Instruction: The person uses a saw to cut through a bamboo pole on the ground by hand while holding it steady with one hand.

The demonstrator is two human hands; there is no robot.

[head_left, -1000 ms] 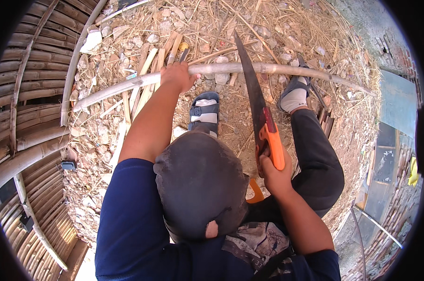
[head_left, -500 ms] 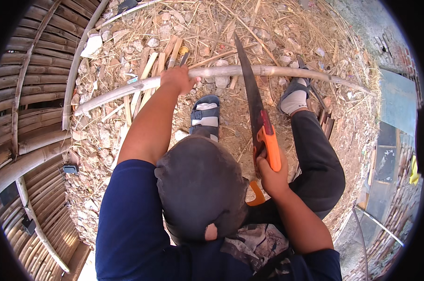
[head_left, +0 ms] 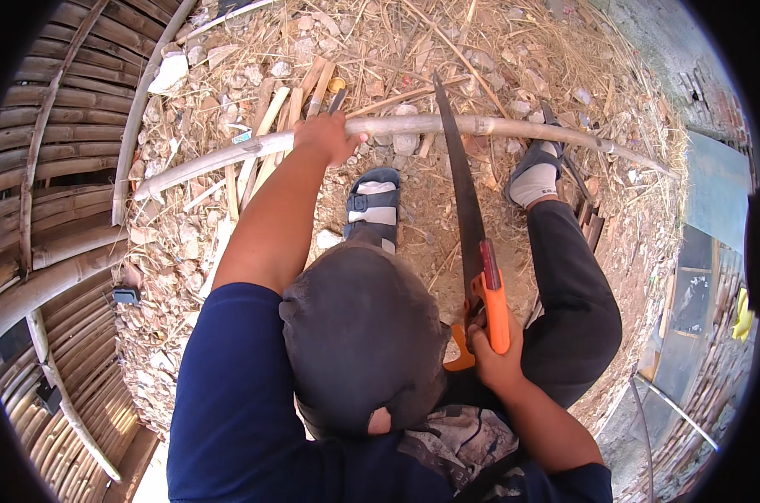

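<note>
A long pale bamboo pole [head_left: 237,152] lies crosswise in front of my feet. My left hand [head_left: 325,137] is closed around it, left of the middle. In my right hand [head_left: 499,356], near my right thigh, is the orange handle of a handsaw [head_left: 464,189]. Its long dark blade points away from me and crosses the pole right of its middle, with the tip beyond it. I cannot tell how deep the teeth sit in the pole. My right sandaled foot [head_left: 534,178] is at the pole's right part; my left sandaled foot [head_left: 372,201] is on the near side.
Split bamboo strips [head_left: 271,117] lie under and beyond the pole at my left hand. Stones and straw cover the ground [head_left: 430,239]. A bamboo slat wall [head_left: 70,142] stands on the left. On the right are a bluish panel [head_left: 715,189] and a rough brick wall.
My right hand has pulled the saw back toward me, so less of the blade reaches past the pole. My left hand keeps its place on the pole.
</note>
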